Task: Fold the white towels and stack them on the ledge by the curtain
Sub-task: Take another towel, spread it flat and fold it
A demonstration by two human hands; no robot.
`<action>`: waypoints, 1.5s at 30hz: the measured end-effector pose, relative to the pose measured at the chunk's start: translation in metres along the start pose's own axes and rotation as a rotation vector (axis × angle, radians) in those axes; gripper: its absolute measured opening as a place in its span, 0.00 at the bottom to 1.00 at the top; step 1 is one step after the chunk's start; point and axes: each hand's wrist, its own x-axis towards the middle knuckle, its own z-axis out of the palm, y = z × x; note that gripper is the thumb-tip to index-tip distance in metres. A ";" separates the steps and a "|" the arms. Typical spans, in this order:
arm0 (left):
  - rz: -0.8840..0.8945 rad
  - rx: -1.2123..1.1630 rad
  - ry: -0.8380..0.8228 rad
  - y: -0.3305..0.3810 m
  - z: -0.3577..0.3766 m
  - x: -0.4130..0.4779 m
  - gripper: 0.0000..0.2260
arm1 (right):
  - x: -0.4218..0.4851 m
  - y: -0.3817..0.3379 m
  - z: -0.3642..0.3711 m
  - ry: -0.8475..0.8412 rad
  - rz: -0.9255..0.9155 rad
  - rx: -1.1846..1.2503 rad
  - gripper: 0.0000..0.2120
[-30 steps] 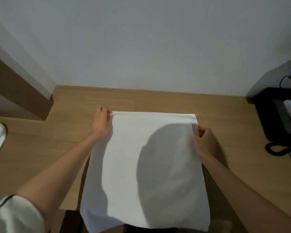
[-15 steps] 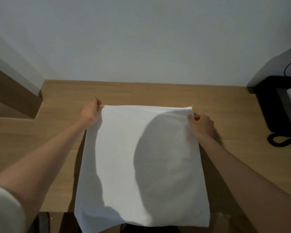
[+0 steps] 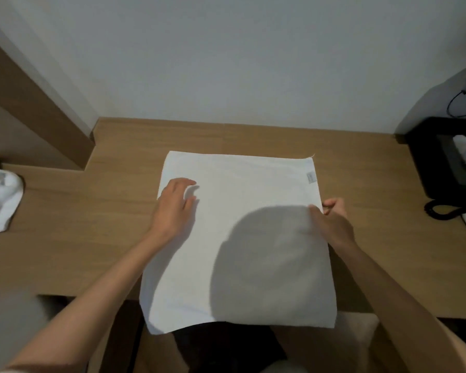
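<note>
The wooden desk (image 3: 92, 224) runs along the wall. A white towel (image 3: 240, 211) lies spread flat across its middle, the near edge hanging over the front of the desk. Far right sits what looks like a black telephone (image 3: 441, 168), though it's dim over there. A crumpled white towel (image 3: 0, 200) lies at the far left. The left hand (image 3: 172, 203) rests flat on the spread towel by its left edge, fingers straight. The right hand (image 3: 331, 219) pinches its right edge. A small label (image 3: 310, 178) shows near the far right corner.
</note>
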 end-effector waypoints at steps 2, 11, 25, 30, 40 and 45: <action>0.024 -0.007 -0.031 0.002 -0.002 -0.034 0.13 | -0.024 0.015 -0.002 -0.021 0.048 0.063 0.15; 0.088 0.217 -0.342 -0.033 0.002 -0.192 0.35 | -0.133 0.076 -0.007 0.036 0.086 0.026 0.15; 0.221 0.484 -0.132 -0.036 -0.009 -0.229 0.22 | -0.194 0.081 -0.008 -0.017 0.192 0.588 0.09; 0.355 0.466 -0.044 -0.035 -0.026 -0.241 0.24 | -0.203 0.069 -0.014 -0.053 0.180 0.735 0.08; 0.019 0.256 0.029 -0.043 -0.014 -0.243 0.16 | -0.208 0.067 -0.006 0.004 0.152 0.763 0.09; -0.081 0.109 0.130 -0.054 -0.015 -0.256 0.11 | -0.207 0.079 0.005 -0.005 0.199 0.696 0.12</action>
